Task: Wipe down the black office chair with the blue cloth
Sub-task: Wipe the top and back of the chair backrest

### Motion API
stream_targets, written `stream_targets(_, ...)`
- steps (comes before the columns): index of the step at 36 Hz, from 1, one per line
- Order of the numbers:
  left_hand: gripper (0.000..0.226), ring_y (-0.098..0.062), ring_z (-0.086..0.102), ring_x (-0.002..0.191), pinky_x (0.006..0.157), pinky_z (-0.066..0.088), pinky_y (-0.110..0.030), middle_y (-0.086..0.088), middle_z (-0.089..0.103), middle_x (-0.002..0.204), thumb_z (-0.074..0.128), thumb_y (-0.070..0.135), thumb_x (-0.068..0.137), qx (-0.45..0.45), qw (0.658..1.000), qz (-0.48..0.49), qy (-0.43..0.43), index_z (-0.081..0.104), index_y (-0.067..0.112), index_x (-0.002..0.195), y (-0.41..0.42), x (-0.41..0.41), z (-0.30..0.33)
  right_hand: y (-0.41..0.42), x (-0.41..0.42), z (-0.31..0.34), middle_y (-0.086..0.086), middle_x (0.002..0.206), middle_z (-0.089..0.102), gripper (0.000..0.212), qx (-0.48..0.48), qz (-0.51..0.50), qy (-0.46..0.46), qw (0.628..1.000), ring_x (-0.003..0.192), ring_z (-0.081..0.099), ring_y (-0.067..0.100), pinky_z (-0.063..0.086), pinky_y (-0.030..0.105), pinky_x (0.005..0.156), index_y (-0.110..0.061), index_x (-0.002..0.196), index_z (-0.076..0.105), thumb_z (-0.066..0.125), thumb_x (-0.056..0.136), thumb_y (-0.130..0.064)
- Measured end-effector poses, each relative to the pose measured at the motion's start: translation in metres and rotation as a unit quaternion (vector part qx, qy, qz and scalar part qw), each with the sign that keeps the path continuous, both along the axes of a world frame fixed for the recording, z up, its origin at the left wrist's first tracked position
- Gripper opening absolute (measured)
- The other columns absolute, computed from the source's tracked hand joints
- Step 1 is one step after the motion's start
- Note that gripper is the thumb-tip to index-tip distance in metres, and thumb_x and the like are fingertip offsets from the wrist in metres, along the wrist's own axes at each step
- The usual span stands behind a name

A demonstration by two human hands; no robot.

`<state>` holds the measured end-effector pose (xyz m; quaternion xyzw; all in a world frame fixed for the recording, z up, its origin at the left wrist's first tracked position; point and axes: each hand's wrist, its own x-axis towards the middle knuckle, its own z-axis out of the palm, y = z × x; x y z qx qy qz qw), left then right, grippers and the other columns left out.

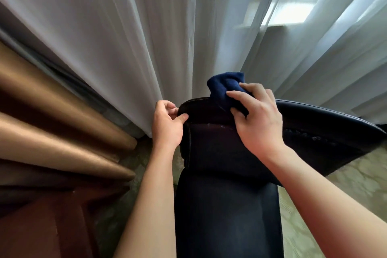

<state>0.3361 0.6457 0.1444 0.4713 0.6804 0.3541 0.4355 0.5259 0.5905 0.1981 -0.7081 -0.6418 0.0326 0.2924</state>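
Right hand [258, 119] gripping a bunched, soft blue cloth [227, 88] on the curved top edge of the smooth black office chair [226, 205], left hand [167, 125] pinching that edge's corner; behind, sheer white curtain [146, 37], satiny brown drape [52, 111].

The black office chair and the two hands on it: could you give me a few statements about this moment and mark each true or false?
1. The right hand presses a dark blue cloth on the top edge of the black office chair. True.
2. The left hand holds a spray bottle. False: it grips the chair's top corner.
3. Sheer white curtains hang behind the chair. True.
4. The cloth lies on the floor. False: it is on the chair's top edge, under the right hand.
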Motion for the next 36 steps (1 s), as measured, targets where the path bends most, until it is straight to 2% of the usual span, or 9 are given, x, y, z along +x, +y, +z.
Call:
stream_targets(5,0.045,-0.013,0.059,0.105,0.075,0.044,-0.014,0.007,0.06,0.118,0.069,0.008,0.092,0.036,0.995,-0.021,0.095,0.048,0.024,0.129,-0.023,0.011,0.025,-0.009,0.016,0.002,-0.006,0.12,0.06,0.042,0.021,0.03,0.175,0.984,0.116,0.058,0.015,0.048,0.032,0.099,-0.024,0.114,0.072,0.075,0.078,-0.002)
stream_targets(9,0.08,-0.02,0.042,0.134,0.111,0.039,-0.036,-0.002,0.044,0.142,0.08,0.003,0.077,0.223,0.947,-0.119,0.197,0.045,0.024,0.145,-0.049,0.035,0.05,-0.021,0.03,0.02,-0.006,0.113,0.066,0.042,-0.015,0.054,0.294,0.954,0.11,0.061,0.0,0.041,0.01,0.097,-0.02,0.109,0.075,0.075,0.075,0.006)
stream_targets(13,0.08,-0.026,0.032,0.145,0.114,0.033,-0.05,-0.003,0.041,0.151,0.08,0.005,0.07,0.324,0.868,-0.245,0.286,0.052,0.026,0.141,-0.064,0.063,0.07,-0.033,0.049,0.034,-0.006,0.109,0.073,0.041,-0.08,0.096,0.386,0.914,0.108,0.066,0.007,0.05,0.028,0.099,-0.02,0.11,0.075,0.074,0.077,0.005)
stream_targets(17,0.063,-0.023,0.04,0.142,0.11,0.034,-0.05,0.001,0.055,0.139,0.078,0.01,0.066,0.343,0.854,-0.27,0.282,0.063,0.023,0.125,-0.077,0.088,0.079,-0.056,0.076,0.039,0.001,0.11,0.075,0.041,-0.134,0.119,0.461,0.869,0.11,0.068,0.017,0.053,0.041,0.101,-0.016,0.113,0.073,0.07,0.08,0.009)
stream_targets(21,0.041,-0.024,0.06,0.115,0.104,0.041,-0.049,0.003,0.068,0.108,0.077,0.01,0.067,0.339,0.852,-0.284,0.28,0.068,0.019,0.105,-0.095,0.109,0.078,-0.085,0.097,0.035,0.004,0.111,0.074,0.038,-0.183,0.109,0.484,0.849,0.105,0.069,0.019,0.054,0.043,0.099,-0.015,0.116,0.067,0.072,0.084,0.005)
stream_targets(24,0.029,-0.027,0.061,0.089,0.082,0.05,-0.043,0.001,0.065,0.094,0.074,0.011,0.071,0.294,0.877,-0.265,0.272,0.067,0.02,0.098,-0.115,0.123,0.076,-0.108,0.113,0.029,-0.004,0.113,0.072,0.039,-0.195,0.072,0.462,0.862,0.107,0.069,0.018,0.053,0.044,0.099,-0.022,0.116,0.057,0.077,0.085,-0.011)
stream_targets(27,0.025,-0.028,0.061,0.085,0.066,0.043,-0.034,0.003,0.063,0.095,0.072,0.017,0.079,0.232,0.902,-0.224,0.286,0.065,0.025,0.102,-0.138,0.14,0.073,-0.133,0.131,0.028,-0.015,0.112,0.067,0.04,-0.194,0.076,0.348,0.914,0.104,0.064,0.005,0.052,0.033,0.096,-0.032,0.113,0.056,0.08,0.081,-0.028)
stream_targets(32,0.016,-0.03,0.061,0.088,0.07,0.038,-0.033,0.004,0.067,0.097,0.068,0.031,0.085,0.126,0.935,-0.17,0.285,0.061,0.03,0.1,-0.162,0.166,0.075,-0.167,0.154,0.02,-0.017,0.133,0.044,0.083,-0.198,0.12,0.254,0.939,0.121,0.046,-0.005,0.035,0.009,0.101,-0.036,0.143,0.047,0.086,0.07,-0.035)
stream_targets(36,0.016,-0.025,0.062,0.082,0.069,0.043,-0.033,0.007,0.067,0.085,0.07,0.036,0.082,0.065,0.953,-0.155,0.254,0.058,0.031,0.091,-0.18,0.187,0.075,-0.185,0.163,0.008,-0.012,0.123,0.051,0.076,-0.158,0.072,0.244,0.954,0.11,0.055,0.003,0.043,0.019,0.097,-0.034,0.143,0.048,0.078,0.074,-0.021)
